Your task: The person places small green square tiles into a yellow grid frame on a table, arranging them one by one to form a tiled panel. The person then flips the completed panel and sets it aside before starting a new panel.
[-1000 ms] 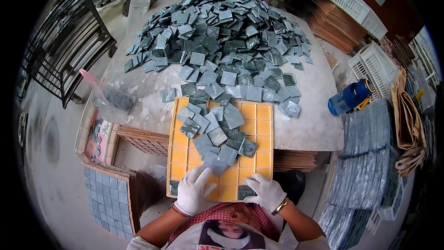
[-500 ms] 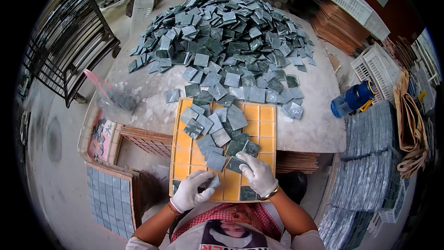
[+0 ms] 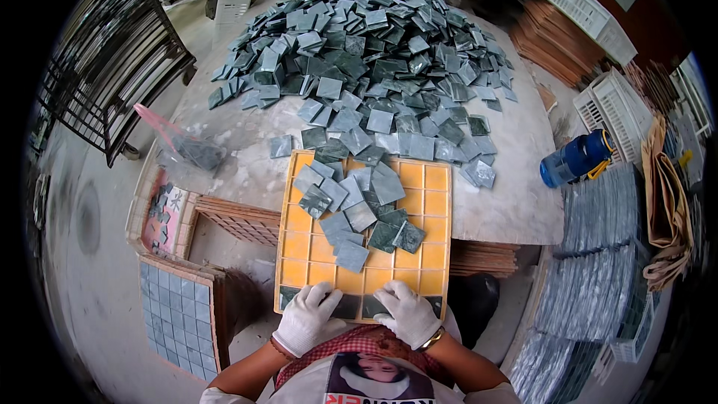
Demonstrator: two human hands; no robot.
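Observation:
A yellow gridded tray (image 3: 298, 251) lies before me, with loose square grey-green stone tiles (image 3: 351, 256) heaped over its middle and far part. Dark tiles sit in the compartments of its nearest row. My left hand (image 3: 307, 322), in a white glove, is bent over that row with its fingertips closed on a dark stone tile (image 3: 346, 307). Beside it, my right hand (image 3: 410, 316), gloved too, has curled fingers at another dark stone tile (image 3: 372, 305) in the same row. Both fingertips partly hide the tiles they touch.
A large pile of stone tiles (image 3: 359, 52) covers the table (image 3: 516, 209) beyond the tray. A blue bottle (image 3: 576, 158) stands at the right near stacked tiles (image 3: 583, 284). On the left are a plastic bag (image 3: 196, 151) and a tile-filled tray (image 3: 176, 318).
My right hand has come down and nearer from the loose tiles to the tray's near row, where a tile now sits. The left hand's tile has gone from tilted to flat there.

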